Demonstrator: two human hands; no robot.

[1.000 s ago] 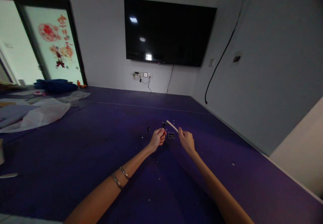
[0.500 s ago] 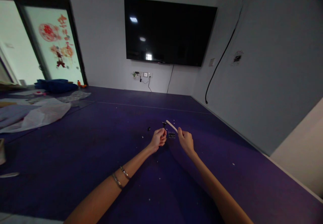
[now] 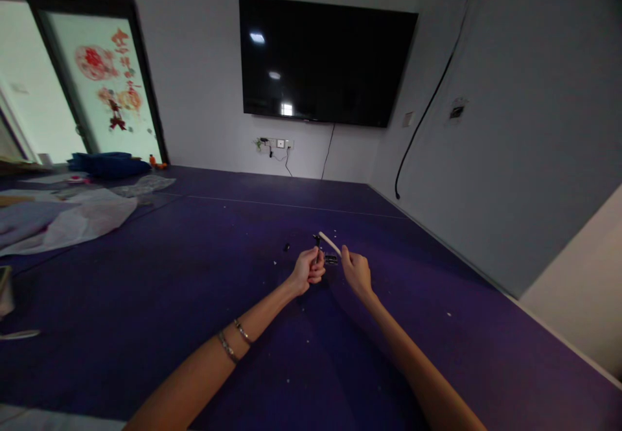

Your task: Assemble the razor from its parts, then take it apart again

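My left hand [image 3: 308,271] is closed round a slim black tool [image 3: 317,241] with a short crosspiece at its top, too small to name surely. A pale cream stick [image 3: 330,244] is gripped in my right hand [image 3: 357,273], slanting up and left. Its far tip is beside the black tool's head; I cannot tell whether they touch. Below the stick, between my hands, lies a small dark item with clear edges [image 3: 331,260] on the purple floor covering [image 3: 243,256]. A little black piece [image 3: 286,247] rests left of my left hand.
White scraps [image 3: 449,314] are scattered on the floor covering. Crumpled plastic sheeting [image 3: 97,220] and a dark blue cloth [image 3: 109,164] lie at the left. A container [image 3: 6,291] stands at the left edge. A black cable [image 3: 427,107] hangs by the right wall; a television [image 3: 328,61] is ahead.
My left hand has shifted slightly right with the black tool, now partly covering the small dark item. My right hand and the stick have barely moved left.
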